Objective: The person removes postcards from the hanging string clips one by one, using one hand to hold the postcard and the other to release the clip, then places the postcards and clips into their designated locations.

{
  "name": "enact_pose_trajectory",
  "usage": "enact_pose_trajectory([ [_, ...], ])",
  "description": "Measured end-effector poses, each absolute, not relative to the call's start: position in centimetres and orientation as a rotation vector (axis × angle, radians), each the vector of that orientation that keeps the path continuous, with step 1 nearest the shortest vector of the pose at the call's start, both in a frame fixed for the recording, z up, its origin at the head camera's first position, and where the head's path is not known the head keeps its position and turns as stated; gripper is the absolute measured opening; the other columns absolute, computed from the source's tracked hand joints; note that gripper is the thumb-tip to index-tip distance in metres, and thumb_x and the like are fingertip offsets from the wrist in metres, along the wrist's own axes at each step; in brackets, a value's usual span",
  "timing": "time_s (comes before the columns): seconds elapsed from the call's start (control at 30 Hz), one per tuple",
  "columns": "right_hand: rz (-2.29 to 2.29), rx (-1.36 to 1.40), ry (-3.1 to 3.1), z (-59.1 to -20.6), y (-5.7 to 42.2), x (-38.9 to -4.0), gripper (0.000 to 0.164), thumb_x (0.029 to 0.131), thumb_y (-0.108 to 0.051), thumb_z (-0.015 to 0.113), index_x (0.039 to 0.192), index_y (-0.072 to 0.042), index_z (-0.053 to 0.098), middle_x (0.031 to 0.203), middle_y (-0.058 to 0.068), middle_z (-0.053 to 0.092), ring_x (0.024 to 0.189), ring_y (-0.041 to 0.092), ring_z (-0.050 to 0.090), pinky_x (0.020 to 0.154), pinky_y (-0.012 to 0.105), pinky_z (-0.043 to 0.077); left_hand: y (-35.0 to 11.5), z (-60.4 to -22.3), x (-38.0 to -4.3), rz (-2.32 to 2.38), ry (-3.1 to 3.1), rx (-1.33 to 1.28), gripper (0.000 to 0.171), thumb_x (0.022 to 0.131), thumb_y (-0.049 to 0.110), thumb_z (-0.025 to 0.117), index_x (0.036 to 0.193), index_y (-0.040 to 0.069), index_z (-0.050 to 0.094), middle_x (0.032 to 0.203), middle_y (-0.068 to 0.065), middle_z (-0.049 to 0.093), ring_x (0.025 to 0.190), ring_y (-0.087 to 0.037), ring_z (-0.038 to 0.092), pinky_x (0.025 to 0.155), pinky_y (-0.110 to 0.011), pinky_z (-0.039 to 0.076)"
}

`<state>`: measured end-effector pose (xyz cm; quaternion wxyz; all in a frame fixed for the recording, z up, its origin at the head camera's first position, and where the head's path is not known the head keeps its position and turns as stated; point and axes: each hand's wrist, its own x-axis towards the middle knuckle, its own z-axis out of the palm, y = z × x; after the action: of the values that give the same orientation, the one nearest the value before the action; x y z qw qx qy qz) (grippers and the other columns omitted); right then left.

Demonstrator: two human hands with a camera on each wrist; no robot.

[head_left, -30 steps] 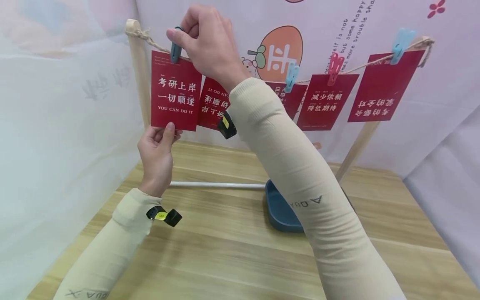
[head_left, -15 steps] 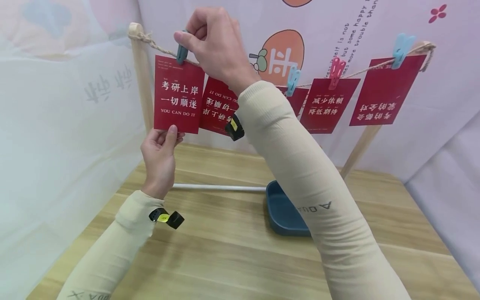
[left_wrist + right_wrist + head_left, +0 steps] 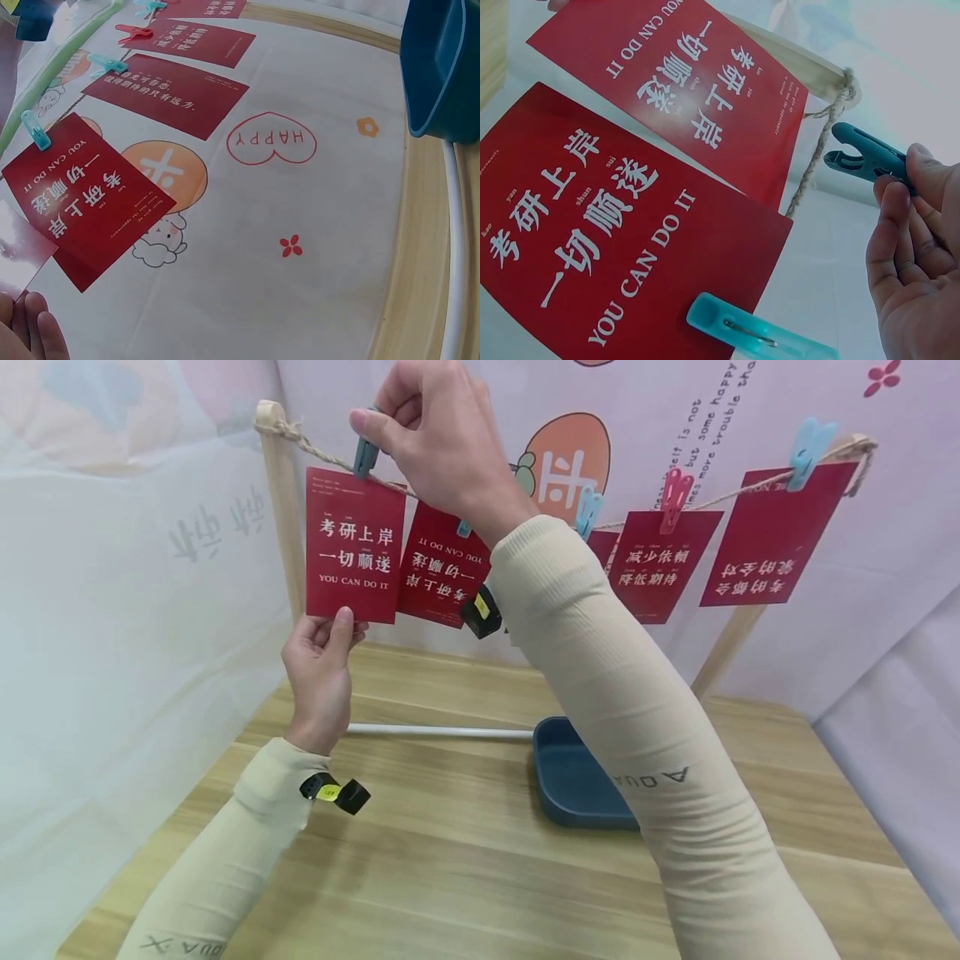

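Note:
In the head view my left hand (image 3: 318, 685) pinches the lower edge of a red card (image 3: 352, 547) with white lettering, thumb in front. The card stands upright against the rope (image 3: 318, 453) at its left end. Above its top edge, my right hand (image 3: 450, 443) pinches a dark teal clothespin (image 3: 870, 156) between thumb and fingers. In the right wrist view the clothespin's jaws are spread and face the rope, beside the card's top. A second red card (image 3: 438, 568) hangs just to the right, with a light blue clothespin (image 3: 761, 330) on it.
Further right hang more red cards, among them one under a pink clothespin (image 3: 677, 500) and one under a light blue clothespin (image 3: 810, 452). Wooden posts (image 3: 281, 518) carry the rope. A blue tray (image 3: 551, 777) and a white rod (image 3: 442, 732) are on the wooden table (image 3: 450, 877).
My right hand has risen slightly with the teal clothespin, whose tip now overlaps the card's top less than a second ago. The left hand keeps its pinch on the card.

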<state>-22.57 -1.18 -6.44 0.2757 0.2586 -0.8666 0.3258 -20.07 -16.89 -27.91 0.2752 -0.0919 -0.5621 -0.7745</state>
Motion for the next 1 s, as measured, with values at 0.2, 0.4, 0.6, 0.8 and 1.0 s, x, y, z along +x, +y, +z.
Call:
enact_pose_trajectory([
  [0.2,0.834,0.713,-2.329,-6.5,-0.7,-22.2,0.031,0.103,-0.041,0.067,0.116,-0.014,0.075,0.112,-0.001,0.075,0.095,0.001,0.06,0.093,0.012,0.052,-16.9,-27.9,-20.1,-2.077,-1.519,-0.242,0.023,0.106,0.02,0.064,0.125,0.008,0.064,0.11,-0.002,0.071,0.099,-0.016,0.067,0.098,-0.023,0.059],
  [0.4,0.809,0.757,-2.321,-6.7,-0.3,-21.9,0.035,0.1,-0.045,0.07,0.116,-0.014,0.075,0.111,-0.002,0.077,0.097,0.001,0.064,0.095,0.01,0.052,-16.9,-28.0,-20.1,-2.076,-1.523,-0.249,0.022,0.106,0.02,0.064,0.125,0.009,0.064,0.11,-0.002,0.071,0.099,-0.015,0.067,0.098,-0.024,0.059],
  [0.6,0.847,0.786,-2.337,-7.2,-0.1,-21.4,0.038,0.098,-0.046,0.073,0.119,-0.015,0.077,0.113,-0.003,0.079,0.099,0.003,0.069,0.098,0.011,0.052,-16.9,-28.3,-19.9,-2.071,-1.545,-0.245,0.024,0.107,0.02,0.063,0.128,0.009,0.063,0.114,-0.001,0.072,0.103,-0.017,0.068,0.099,-0.024,0.059],
  [0.8,0.835,0.808,-2.346,-7.7,0.2,-21.0,0.039,0.098,-0.047,0.073,0.118,-0.014,0.077,0.113,-0.003,0.08,0.098,0.003,0.07,0.097,0.011,0.052,-17.0,-28.6,-19.8,-2.075,-1.549,-0.225,0.026,0.107,0.021,0.062,0.129,0.008,0.063,0.116,-0.001,0.072,0.105,-0.018,0.068,0.099,-0.023,0.059],
  [1.0,0.833,0.799,-2.357,-8.0,0.8,-20.7,0.039,0.097,-0.047,0.074,0.117,-0.014,0.077,0.11,-0.002,0.079,0.096,0.003,0.068,0.094,0.011,0.052,-17.1,-28.9,-19.7,-2.081,-1.553,-0.212,0.025,0.107,0.021,0.063,0.129,0.009,0.062,0.115,-0.001,0.071,0.103,-0.016,0.068,0.098,-0.022,0.059],
])
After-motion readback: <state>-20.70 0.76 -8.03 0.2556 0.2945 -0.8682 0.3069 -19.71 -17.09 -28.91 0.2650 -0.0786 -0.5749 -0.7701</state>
